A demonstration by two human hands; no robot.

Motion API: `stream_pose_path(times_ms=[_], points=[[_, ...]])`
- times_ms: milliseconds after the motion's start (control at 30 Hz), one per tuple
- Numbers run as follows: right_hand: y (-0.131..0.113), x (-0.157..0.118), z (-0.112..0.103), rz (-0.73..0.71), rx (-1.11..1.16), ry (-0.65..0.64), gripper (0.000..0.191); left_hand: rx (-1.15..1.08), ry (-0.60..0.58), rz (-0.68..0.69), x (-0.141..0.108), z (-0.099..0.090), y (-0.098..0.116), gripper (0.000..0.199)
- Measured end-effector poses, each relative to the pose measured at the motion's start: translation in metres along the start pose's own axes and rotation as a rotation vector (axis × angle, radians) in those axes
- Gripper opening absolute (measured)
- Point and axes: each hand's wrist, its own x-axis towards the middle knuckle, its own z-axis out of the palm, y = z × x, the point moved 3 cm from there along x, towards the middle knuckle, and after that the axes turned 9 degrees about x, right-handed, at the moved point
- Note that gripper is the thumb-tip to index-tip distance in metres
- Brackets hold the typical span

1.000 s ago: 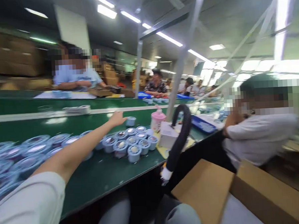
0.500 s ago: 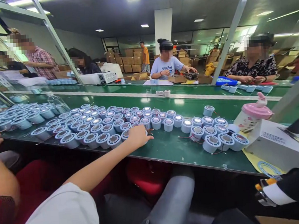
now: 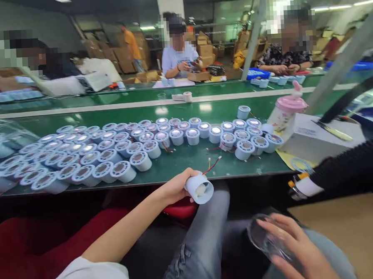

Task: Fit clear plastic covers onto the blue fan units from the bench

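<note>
My left hand (image 3: 179, 185) is wrapped round a light blue cylindrical housing (image 3: 200, 189), tilted with its open end facing me; something pale shows inside, and red and yellow wires stick up behind it. At the lower right my right hand (image 3: 292, 242) grips a clear, round plastic piece (image 3: 266, 235), blurred by motion. Beyond both hands, rows of similar light blue housings (image 3: 122, 171) stand on the green table (image 3: 163, 167), most with round perforated tops up. A smaller group of them (image 3: 244, 149) stands to the right, some with thin red wires.
On the right are a pink-lidded cup (image 3: 286, 109), a white box (image 3: 324, 136) and a black flexible hose (image 3: 350, 164) with a white end. A cardboard surface (image 3: 350, 231) lies lower right. Several people sit across the table. A white roll (image 3: 187, 97) rests on the far strip.
My left hand has come back from the rows toward me, now with a housing in it. My right hand has come into view with the clear piece. The view has turned and tilted down.
</note>
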Motion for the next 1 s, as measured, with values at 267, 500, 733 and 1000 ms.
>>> stream_pose_path(times_ms=[267,500,733,1000], points=[[-0.022,0.029,0.004,0.141,-0.519,0.029,0.04,-0.206,-0.707,0.189,0.021,0.088,0.054,0.023],[-0.011,0.014,-0.006,0.429,0.117,-0.021,0.005,0.071,-0.211,0.487,0.018,0.089,0.065,0.021],[-0.006,0.013,-0.007,0.58,0.337,0.203,0.028,-0.128,-0.096,0.537,0.021,0.107,0.039,0.049],[0.003,0.006,-0.009,0.633,0.607,0.401,0.029,-0.185,-0.266,0.614,0.02,0.108,0.043,0.073]])
